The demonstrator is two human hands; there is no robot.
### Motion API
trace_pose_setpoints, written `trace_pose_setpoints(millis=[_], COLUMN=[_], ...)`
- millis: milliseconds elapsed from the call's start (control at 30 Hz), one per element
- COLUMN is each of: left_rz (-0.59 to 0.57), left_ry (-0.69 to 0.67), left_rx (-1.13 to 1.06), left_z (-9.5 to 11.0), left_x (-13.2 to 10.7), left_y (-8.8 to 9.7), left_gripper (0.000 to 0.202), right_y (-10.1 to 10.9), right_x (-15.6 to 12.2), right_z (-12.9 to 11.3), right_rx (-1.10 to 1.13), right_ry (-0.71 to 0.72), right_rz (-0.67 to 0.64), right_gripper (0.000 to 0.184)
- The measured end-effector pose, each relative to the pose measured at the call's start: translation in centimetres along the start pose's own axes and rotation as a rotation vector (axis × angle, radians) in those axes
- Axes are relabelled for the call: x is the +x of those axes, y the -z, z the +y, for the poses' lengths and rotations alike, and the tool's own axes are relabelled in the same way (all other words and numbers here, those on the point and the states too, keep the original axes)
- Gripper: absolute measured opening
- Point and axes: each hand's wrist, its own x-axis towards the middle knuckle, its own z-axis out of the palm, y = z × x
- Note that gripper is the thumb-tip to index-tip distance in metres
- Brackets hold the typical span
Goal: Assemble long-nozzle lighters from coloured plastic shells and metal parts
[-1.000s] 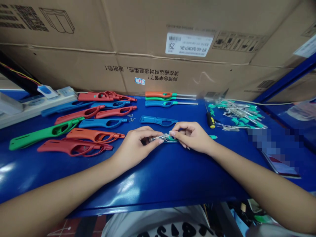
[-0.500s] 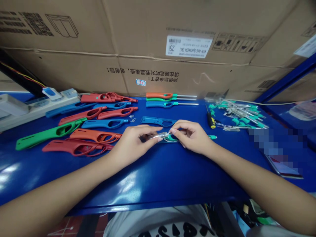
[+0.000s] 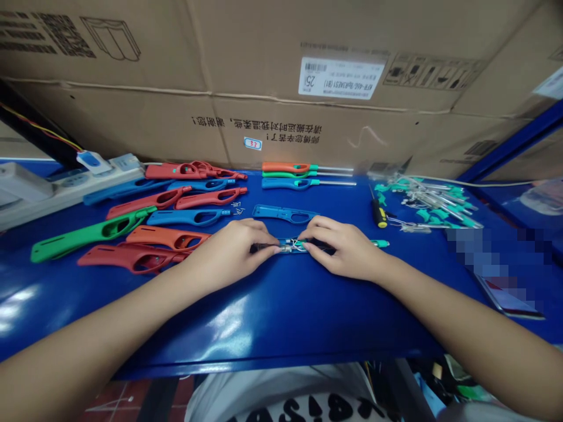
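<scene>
My left hand (image 3: 231, 249) and my right hand (image 3: 345, 246) meet at the middle of the blue table (image 3: 281, 316). Both pinch a small clear and teal lighter insert (image 3: 291, 245) that lies low on the table between their fingertips. A teal tip (image 3: 380, 243) pokes out to the right of my right hand. Just behind the hands lies an open blue lighter shell (image 3: 285, 213).
Red, orange, blue and green lighter shells (image 3: 145, 231) lie at the left. Three assembled lighters (image 3: 303, 175) rest by the cardboard boxes (image 3: 281, 88). A screwdriver (image 3: 377, 212) and a pile of teal inserts (image 3: 428, 202) are at the right, a power strip (image 3: 65, 187) far left.
Both hands have lowered the insert from slightly above the table down onto its surface, and their fingers have closed in over it.
</scene>
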Motion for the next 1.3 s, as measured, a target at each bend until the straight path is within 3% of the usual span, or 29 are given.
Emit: trace_pose_setpoints(millis=[467,1100,1300], left_rz=[0.096,0.057,0.048], left_ry=[0.047,0.051,0.069], left_rx=[-0.098,-0.052,-0.078], left_z=[-0.57,0.0,0.22], left_x=[0.47,0.36,0.18], left_y=[-0.94,-0.55,-0.69], left_gripper=[0.016,0.015,0.018], right_y=[-0.49,-0.58,-0.5], right_x=[0.22,0.32,0.42], right_z=[0.56,0.24,-0.19], right_rx=[0.147,0.141,0.113], right_ry=[-0.036,-0.108,-0.203], right_rz=[-0.02,0.006,0.018], right_gripper=[0.015,0.013,0.014])
